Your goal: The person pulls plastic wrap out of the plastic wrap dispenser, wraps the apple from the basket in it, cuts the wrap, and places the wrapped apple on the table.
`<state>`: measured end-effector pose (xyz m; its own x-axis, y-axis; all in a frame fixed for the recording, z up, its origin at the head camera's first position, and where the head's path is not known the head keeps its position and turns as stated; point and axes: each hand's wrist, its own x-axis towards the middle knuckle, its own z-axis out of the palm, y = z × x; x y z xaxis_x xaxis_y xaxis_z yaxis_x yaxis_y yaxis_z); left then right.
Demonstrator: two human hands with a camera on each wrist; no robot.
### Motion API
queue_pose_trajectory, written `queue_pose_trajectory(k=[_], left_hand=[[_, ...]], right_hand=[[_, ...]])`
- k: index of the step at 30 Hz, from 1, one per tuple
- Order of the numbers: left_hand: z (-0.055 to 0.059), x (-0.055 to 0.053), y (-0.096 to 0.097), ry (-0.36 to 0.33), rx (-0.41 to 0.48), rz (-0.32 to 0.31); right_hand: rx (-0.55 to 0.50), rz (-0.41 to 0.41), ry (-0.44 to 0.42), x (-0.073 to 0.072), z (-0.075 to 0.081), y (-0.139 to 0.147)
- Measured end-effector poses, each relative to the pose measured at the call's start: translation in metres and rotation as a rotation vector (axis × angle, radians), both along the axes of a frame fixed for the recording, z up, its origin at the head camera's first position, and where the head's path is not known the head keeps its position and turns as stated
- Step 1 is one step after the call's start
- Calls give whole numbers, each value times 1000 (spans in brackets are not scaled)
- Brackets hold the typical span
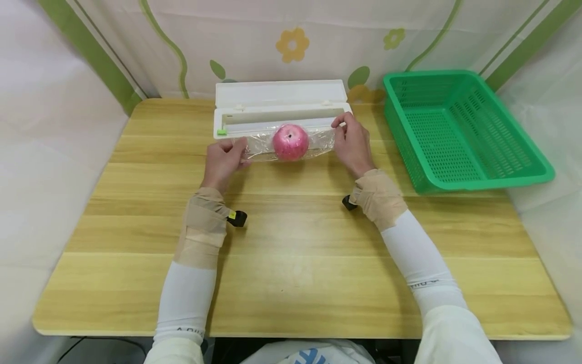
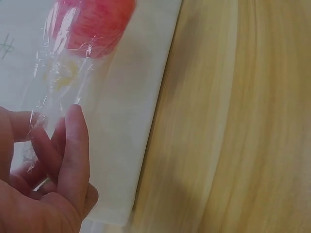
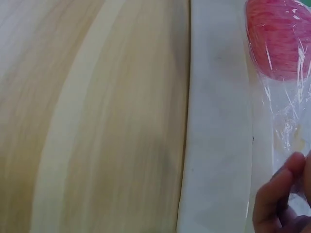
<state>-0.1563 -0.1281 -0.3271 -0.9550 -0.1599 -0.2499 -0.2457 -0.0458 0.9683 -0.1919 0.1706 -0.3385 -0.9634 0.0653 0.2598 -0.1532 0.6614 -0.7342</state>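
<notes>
A pink-red apple hangs in a strip of clear cling film, held just in front of a long white dispenser box whose lid stands raised. My left hand pinches the film's left end between thumb and fingers. At the other end, my right hand pinches the film too. In the left wrist view the gathered film runs from the apple to the left hand. The right wrist view cuts off part of the right hand at its edge.
A green plastic basket stands at the right rear of the wooden table. Behind the box hangs a white curtain with printed flowers. A small green slider sits on the box's left end.
</notes>
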Motion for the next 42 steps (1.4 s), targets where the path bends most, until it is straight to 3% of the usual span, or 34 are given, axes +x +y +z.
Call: queue_pose_trajectory(k=[5, 11, 16, 20, 24, 28, 33, 39, 42], left_hand=[[-2, 2, -1, 41, 35, -9], [-1, 0, -3, 40, 19, -17], [15, -2, -5, 12, 0, 12], [34, -8, -5, 50, -43, 20], [49, -15, -7, 82, -141, -49], [55, -19, -12, 43, -195, -150], [52, -23, -21, -8, -136, -220], [47, -23, -31, -50, -2, -294], [47, -21, -37, -57, -85, -371]], right_hand=[[-6, -2, 38, 0, 0, -1], [-97, -39, -74, 0, 6, 1], [-245, -21, -169, -4, 21, 5], [-340, -28, -273, -10, 41, 8], [-328, -4, -375, -16, 58, 10], [-340, 82, -447, -20, 64, 15], [-378, 177, -498, -22, 60, 21], [-407, 208, -528, -21, 56, 27], [-318, 260, -524, -19, 58, 32]])
